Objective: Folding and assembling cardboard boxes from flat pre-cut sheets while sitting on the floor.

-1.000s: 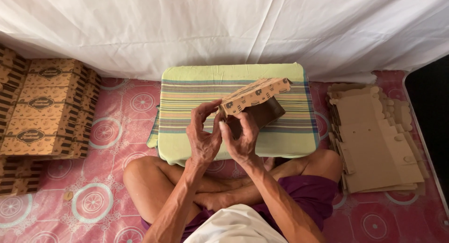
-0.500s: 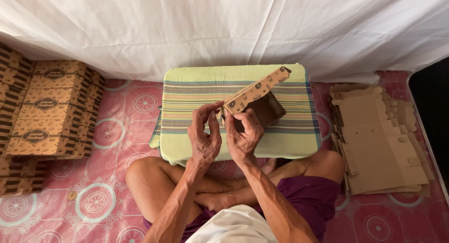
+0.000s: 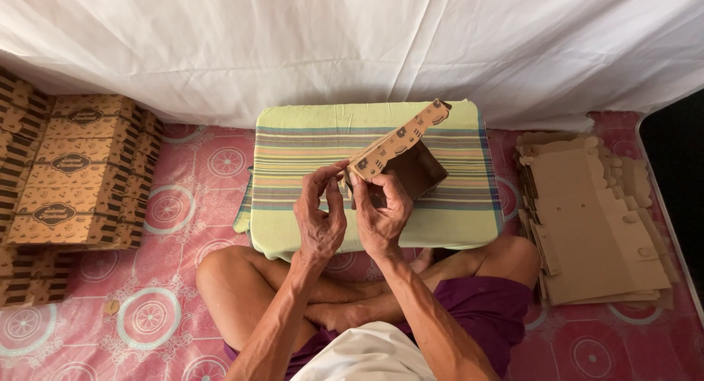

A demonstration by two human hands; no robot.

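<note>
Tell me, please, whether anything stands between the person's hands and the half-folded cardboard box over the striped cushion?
Nothing visible does. The left hand and the right hand already grip the near corner of the half-folded cardboard box directly, raised above the striped cushion; only bare fingers meet the card.

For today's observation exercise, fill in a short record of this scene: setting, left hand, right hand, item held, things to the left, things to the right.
Setting: person sits cross-legged at a striped cushion on a pink patterned mat
Left hand: pinches the box's near corner
Right hand: grips the same corner
Item held: half-folded cardboard box, printed flap raised
Left side: stacked finished boxes
Right side: pile of flat cardboard blanks
</note>
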